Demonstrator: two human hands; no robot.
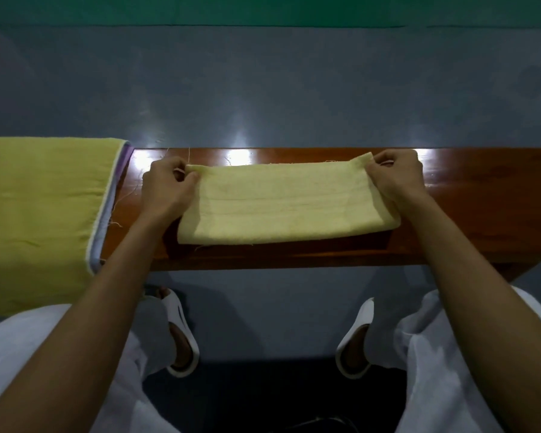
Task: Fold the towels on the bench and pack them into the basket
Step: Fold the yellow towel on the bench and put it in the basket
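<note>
A glossy brown wooden tabletop [450, 195] crosses a grey-blue floor [263, 89] under a green wall band. A folded cream towel [281, 207] lies mid-tabletop; left hand [166, 189] and right hand [397, 176] fingers pinch its far corners. A yellow cloth [41, 214] drapes the left end.

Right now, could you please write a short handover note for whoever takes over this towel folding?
Left hand pinches the far left corner of the towel; right hand pinches its far right corner.
The towel lies on the bench, folded into a strip.
A yellow cloth drapes the bench's left end.
Done: seemingly one fold.
Left: finish folding, then pack; no basket in view.
</note>
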